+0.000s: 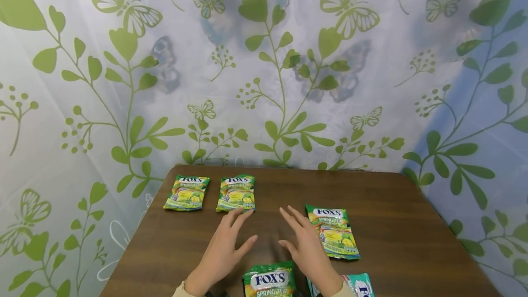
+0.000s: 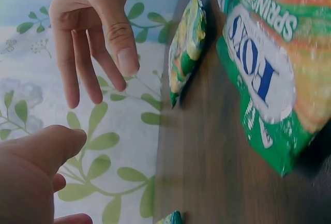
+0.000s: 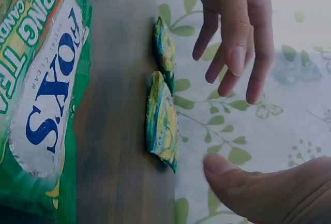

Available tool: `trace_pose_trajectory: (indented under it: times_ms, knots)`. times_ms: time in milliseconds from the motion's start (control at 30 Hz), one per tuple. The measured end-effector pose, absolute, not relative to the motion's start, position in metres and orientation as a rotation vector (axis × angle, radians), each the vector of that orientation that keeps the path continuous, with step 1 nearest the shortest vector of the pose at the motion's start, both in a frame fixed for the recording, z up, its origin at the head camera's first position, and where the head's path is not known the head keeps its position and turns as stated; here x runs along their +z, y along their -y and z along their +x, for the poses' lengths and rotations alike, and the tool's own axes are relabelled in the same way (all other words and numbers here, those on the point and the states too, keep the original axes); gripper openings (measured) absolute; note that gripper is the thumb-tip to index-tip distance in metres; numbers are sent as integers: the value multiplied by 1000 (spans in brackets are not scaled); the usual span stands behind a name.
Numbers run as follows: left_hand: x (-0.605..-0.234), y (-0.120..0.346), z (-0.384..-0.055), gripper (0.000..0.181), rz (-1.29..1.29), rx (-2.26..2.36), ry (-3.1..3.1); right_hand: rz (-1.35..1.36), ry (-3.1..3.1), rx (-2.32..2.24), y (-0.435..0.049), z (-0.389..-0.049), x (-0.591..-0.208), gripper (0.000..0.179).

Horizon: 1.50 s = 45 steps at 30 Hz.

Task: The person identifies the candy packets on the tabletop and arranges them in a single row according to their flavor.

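My left hand (image 1: 224, 246) hovers above the table with its fingers extended and thumb apart, holding nothing. Facing it, my right hand (image 1: 307, 246) is likewise spread and holds nothing. Between the wrists, near the front edge, lies a green Fox's Spring Tea candy bag (image 1: 270, 281), cut off by the frame's bottom; it looms large in the left wrist view (image 2: 264, 69). Another Spring Tea bag (image 1: 336, 235) lies just right of my right hand. Beyond my left fingertips is a third green bag (image 1: 237, 194), with a similar bag (image 1: 187, 193) to its left.
A teal Fox's bag (image 1: 360, 283) lies at the front right, partly hidden by my right wrist. Brown wood forms the tabletop (image 1: 396, 233). Behind its far edge hangs a pale curtain (image 1: 222, 90) printed with green leaves and butterflies.
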<state>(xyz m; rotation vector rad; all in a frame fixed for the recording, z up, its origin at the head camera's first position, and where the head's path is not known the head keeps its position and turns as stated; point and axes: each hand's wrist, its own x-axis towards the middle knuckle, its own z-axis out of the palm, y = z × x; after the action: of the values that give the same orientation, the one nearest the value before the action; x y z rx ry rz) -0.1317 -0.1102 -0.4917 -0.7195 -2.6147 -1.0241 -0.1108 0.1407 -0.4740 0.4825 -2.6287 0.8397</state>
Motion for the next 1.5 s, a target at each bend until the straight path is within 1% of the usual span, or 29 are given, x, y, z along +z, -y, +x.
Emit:
trace_pose_trajectory:
  times_ms: [233,467,600,800,900,1067,1267,1500]
  knots:
    - [-490,103,-120,65,-734,-1121,2616,487,2709,915,-147,-99,-471,87]
    - [-491,96,-113,61,-784,-1160,2612,454,2736,1007,-153,-88,-470,77]
    - [-494,90,-112,63,-819,-1168,2610,437,2717,1038,-156,-83,-469,72]
    - [-500,80,-111,70,-871,-1199,2619,432,2722,1167,-169,-77,-469,69]
    - [-502,75,-111,69,-881,-1242,2632,435,2726,1207,-177,-72,-468,68]
    - [-503,65,-108,67,-874,-1348,2686,446,2690,1110,-187,-65,-470,69]
    - [-500,49,-104,64,-907,-1471,2689,354,2624,1086,-195,-58,-471,71]
    - [-501,30,-106,62,-938,-1562,2679,216,2685,1051,-221,-62,-468,72]
